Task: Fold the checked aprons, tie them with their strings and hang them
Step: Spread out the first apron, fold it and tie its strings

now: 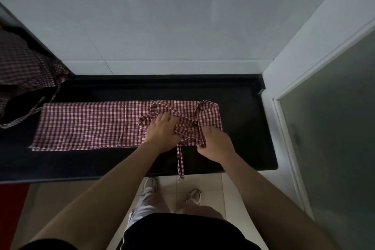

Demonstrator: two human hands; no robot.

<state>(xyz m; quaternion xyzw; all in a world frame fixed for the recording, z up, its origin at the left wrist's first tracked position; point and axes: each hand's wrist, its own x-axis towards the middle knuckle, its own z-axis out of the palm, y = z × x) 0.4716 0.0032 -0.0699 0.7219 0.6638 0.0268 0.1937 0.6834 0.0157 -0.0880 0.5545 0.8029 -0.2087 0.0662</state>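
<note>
Checked apron (pixel 85 126) folded into long strip on black counter (pixel 243 95); strings not yet tied, one string (pixel 180 160) hanging over front edge. Left hand (pixel 162 130) pressing flat on fold, right hand (pixel 215 142) pinching cloth edge. Second apron (pixel 24 69) heaped unfolded at left; nothing hung.

I stand at a black counter (pixel 239 95) against a pale wall (pixel 162 16), frosted glass door (pixel 334 128) beside, beige tiled floor (pixel 229 195) underfoot

Bare forearms, no sleeves in sight, black top (pixel 174 231), pale trousers (pixel 150 203) below the top, white trainers (pixel 149 185) beyond the trousers
</note>
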